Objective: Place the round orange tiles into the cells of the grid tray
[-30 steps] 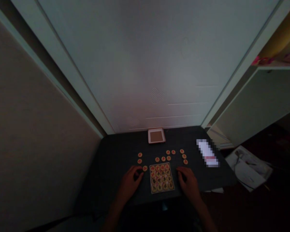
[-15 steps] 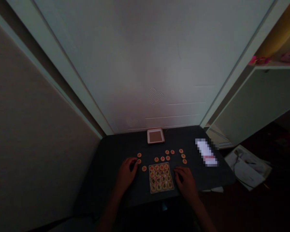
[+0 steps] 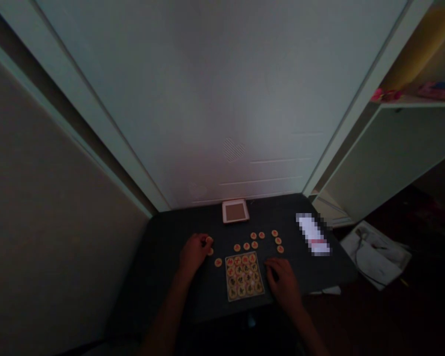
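At the left side of the table, my left hand (image 3: 193, 253) has its fingers closed on a round wooden Chinese chess piece (image 3: 209, 239), partly covered by the fingertips. Just below it lies a second piece (image 3: 210, 252), and a third piece (image 3: 218, 262) is nearer the tray. A square tray (image 3: 244, 298) holds rows of pieces, red-marked at the back and dark-marked toward the front. Beside its right edge rests my right hand (image 3: 283, 280), fingers loosely curved and thumb apart, with nothing visible in it.
Loose red-marked pieces (image 3: 254, 245) lie behind the tray, and several more (image 3: 279, 241) stand to the right. A shallow box part (image 3: 236, 212) sits against the white panel. A blurred pale object (image 3: 313, 234) lies at the table's right. Off the table is a white box (image 3: 376, 254).
My left hand has moved slightly away from me, from the nearer left piece to the farther one, and its fingers have closed on it. My right hand stays beside the tray.
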`<act>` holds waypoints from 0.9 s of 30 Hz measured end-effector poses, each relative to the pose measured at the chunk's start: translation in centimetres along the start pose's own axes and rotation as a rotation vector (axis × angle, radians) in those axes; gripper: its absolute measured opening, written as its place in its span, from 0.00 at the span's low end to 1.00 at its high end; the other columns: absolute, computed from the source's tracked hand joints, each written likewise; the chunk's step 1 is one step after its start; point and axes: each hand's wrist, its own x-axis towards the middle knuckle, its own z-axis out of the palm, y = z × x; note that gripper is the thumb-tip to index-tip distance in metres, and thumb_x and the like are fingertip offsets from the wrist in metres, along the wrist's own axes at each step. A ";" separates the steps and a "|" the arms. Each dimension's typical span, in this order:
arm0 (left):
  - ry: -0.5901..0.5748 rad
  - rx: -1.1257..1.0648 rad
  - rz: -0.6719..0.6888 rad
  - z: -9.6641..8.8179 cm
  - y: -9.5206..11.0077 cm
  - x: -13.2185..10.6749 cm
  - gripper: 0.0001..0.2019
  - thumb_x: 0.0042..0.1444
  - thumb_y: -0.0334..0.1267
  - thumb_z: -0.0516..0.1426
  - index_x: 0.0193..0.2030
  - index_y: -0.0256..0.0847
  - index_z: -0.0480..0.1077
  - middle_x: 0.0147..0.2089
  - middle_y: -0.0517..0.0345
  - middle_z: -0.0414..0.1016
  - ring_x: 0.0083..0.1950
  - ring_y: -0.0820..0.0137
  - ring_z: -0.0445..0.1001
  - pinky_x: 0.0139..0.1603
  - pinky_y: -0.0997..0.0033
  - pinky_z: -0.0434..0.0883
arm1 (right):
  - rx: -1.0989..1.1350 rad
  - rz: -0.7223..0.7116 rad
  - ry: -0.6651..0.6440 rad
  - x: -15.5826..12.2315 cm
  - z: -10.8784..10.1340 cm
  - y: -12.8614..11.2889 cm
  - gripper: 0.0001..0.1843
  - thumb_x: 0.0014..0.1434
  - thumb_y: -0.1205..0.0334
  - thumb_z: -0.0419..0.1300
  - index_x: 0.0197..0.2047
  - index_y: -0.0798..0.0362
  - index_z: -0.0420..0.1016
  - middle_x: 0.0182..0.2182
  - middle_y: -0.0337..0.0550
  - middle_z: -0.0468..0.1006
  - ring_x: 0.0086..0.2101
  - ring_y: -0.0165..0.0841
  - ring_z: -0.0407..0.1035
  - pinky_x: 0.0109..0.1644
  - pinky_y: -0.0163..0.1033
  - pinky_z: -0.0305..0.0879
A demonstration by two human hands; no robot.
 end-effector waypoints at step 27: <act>-0.023 -0.931 -0.182 -2.9 5.1 -3.1 0.28 0.52 0.54 0.65 0.54 0.35 0.74 0.47 0.44 0.83 0.51 0.54 0.81 0.49 0.56 0.80 | -0.015 0.009 0.027 0.1 -0.2 -0.5 0.12 0.63 0.65 0.56 0.47 0.48 0.79 0.41 0.47 0.81 0.43 0.42 0.74 0.49 0.50 0.73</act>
